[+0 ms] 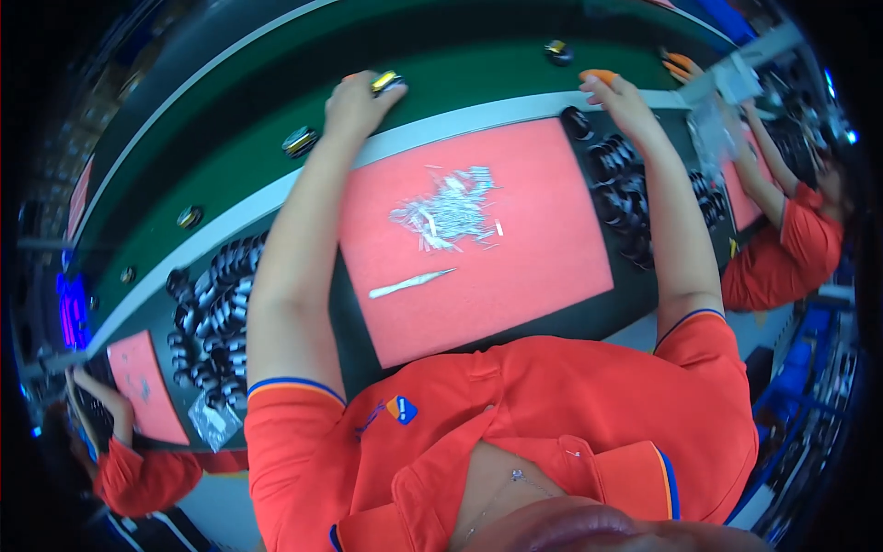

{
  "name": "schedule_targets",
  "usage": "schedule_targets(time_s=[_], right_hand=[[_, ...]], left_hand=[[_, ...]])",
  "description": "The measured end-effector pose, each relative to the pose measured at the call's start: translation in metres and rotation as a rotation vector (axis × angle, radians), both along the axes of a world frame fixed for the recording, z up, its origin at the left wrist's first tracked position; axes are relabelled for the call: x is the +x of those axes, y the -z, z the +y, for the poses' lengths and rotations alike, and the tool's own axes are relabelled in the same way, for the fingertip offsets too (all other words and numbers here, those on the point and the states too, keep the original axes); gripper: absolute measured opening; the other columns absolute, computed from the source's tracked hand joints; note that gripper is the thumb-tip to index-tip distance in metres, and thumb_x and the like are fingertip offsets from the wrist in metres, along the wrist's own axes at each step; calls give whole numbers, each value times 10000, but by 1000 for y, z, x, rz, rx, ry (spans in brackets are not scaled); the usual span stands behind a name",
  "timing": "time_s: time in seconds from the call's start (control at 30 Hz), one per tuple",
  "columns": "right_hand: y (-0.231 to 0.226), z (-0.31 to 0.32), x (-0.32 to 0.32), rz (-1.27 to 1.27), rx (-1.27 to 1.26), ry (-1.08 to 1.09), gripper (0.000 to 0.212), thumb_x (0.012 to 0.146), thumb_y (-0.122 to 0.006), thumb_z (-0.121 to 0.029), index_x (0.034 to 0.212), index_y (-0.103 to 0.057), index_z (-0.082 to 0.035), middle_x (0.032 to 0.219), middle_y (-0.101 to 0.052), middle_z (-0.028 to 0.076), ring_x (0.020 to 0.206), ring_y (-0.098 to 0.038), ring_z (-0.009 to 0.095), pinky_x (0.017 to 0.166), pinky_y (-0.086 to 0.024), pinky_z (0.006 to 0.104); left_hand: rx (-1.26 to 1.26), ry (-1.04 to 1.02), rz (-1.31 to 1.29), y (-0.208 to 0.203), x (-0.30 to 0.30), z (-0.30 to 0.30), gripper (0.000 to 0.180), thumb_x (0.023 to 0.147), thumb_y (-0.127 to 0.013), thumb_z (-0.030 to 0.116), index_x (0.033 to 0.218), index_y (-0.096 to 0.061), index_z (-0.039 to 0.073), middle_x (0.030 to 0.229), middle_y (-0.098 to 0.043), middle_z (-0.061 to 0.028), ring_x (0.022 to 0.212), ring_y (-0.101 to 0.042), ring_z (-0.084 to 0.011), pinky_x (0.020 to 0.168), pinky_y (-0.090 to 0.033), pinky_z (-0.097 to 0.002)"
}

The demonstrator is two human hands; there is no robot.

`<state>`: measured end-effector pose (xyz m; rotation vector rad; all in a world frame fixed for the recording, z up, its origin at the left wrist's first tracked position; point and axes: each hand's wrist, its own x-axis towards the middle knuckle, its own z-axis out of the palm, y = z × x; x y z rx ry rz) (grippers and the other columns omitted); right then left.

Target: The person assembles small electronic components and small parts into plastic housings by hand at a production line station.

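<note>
My left hand (361, 106) reaches over the green conveyor belt, its fingers closed round a small round black part with a yellow band (387, 84). At the belt's near edge, to the right, my right hand (618, 99) has its fingers apart with nothing visible in them. Orange finger covers show on its fingertips. Between my forearms lies a pink mat (543, 212), bearing a loose pile of thin whitish strips (449, 210). Below the pile rests a slim white pointed tool (412, 283), apparently tweezers.
More round parts sit on the belt, one (300, 142) beside my left forearm and another (557, 52) beyond my right hand. Stacks of black round pieces (216, 313) stand left of the mat, with more black pieces (618, 184) at right. Co-workers in red sit on both sides.
</note>
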<state>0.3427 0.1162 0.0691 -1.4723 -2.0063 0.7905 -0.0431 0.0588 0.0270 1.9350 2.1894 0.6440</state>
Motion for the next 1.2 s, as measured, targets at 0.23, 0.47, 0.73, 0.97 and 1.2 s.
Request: schedule_targets(time_s=[0.23, 0.47, 0.73, 0.97, 1.2], right_hand=[[8, -11, 14, -264, -168, 27, 560, 879, -576, -472, 1091, -604, 46, 938, -645, 121, 855, -588, 186, 787, -448, 289], [7, -16, 0, -283, -167, -15, 488, 795, -696, -403, 985, -617, 40, 906, -639, 113, 828, -586, 161, 747, -448, 266], [-11, -43, -56, 189, -97, -41, 587, 873, -596, -486, 1214, -549, -10, 835, -634, 37, 685, -590, 54, 635, -438, 190], [12, -66, -135, 668, -500, -150, 405, 976, -460, -347, 1301, -519, -112, 980, -613, 18, 718, -517, 40, 638, -418, 179], [8, -83, -186, 537, -377, -225, 411, 954, -506, -296, 1287, -517, -54, 1055, -623, 77, 956, -601, 119, 833, -444, 244]], left_hand=[[83, 65, 69, 0, -56, -11, 496, 911, -419, 336, 1311, -502, 54, 1246, -555, -220, 1184, -507, -359, 1011, -383, -413], [-256, 37, 281, -15, -88, -52, 402, 905, -450, 200, 1263, -538, 41, 1140, -602, -224, 1088, -570, -342, 934, -450, -417], [52, -43, -23, -21, -66, -54, 361, 950, -502, 269, 1216, -566, 34, 1057, -629, -170, 964, -633, -256, 825, -511, -354], [107, 100, -1783, -2, 17, -76, 300, 955, -535, 252, 1087, -555, -16, 1053, -618, -152, 992, -628, -211, 886, -532, -321], [282, 40, -1676, 15, 39, -90, 349, 954, -541, 218, 1240, -513, 21, 1111, -597, -80, 972, -603, -147, 853, -513, -298]])
